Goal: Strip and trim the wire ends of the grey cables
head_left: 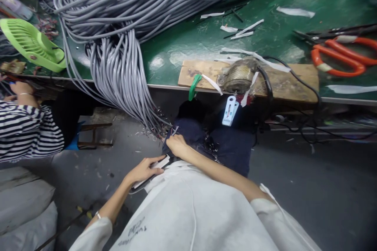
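My left hand [144, 171] rests at my left hip on a flat, dark-edged thing with a white face [161, 163] that looks like a phone. Thumb and index finger reach across its face, and the other fingers are mostly hidden. Over my left thigh, my right hand [176, 145] is closed, with a short grey cable end [174, 130] poking out beyond the knuckles. Right beside it hang the ends of a thick bundle of grey cables [120, 70], which drapes off the green bench [165, 57]. Small scraps lie on my dark trousers [229, 145].
A wooden board [294, 82] at the bench edge carries a small motor [240, 76], a green clip [194, 86] and a light-blue clip [229, 110]. Orange-handled scissors [338, 57] lie right, a green fan [32, 43] stands left. A person in a striped top [29, 129] sits left.
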`<state>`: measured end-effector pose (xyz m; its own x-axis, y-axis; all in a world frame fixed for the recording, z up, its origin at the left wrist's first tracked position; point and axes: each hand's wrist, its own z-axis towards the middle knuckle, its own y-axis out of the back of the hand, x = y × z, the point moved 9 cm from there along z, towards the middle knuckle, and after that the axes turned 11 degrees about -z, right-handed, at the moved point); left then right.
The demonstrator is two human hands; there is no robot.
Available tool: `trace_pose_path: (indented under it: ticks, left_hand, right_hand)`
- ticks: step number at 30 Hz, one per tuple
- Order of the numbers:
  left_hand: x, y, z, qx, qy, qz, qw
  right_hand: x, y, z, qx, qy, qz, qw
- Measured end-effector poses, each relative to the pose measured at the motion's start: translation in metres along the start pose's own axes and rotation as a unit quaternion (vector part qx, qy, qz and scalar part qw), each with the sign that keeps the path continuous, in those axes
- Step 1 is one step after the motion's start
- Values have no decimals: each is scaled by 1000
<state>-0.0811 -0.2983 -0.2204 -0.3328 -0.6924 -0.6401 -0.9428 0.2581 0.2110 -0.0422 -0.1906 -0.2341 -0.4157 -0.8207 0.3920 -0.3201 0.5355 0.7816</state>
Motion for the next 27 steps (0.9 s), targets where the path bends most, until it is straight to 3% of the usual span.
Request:
trace_pose_path:
  ticks: [6, 10, 14, 20, 25, 27]
  left_hand:
    - [0, -5, 9, -72, 9, -14, 997]
    - [9, -3, 18, -151, 60, -31, 986]
    - [23, -1, 24, -183, 131, -27, 974]
    - [19, 6, 34, -157, 146, -26, 976]
    - [18, -1, 16, -79, 153, 13, 985]
    - [17, -2, 13, -78, 148, 55, 984]
  right_hand:
    - [0, 5, -6, -17, -11, -19, 1000]
    - [20, 11, -14, -58, 18, -14, 998]
    - [40, 9, -17, -75, 51, -6, 996]
    - [28, 9, -10, -78, 28, 7, 997]
    - [25, 12, -11, -69, 24, 13, 997]
    - [28, 13, -12, -66, 29, 17, 997]
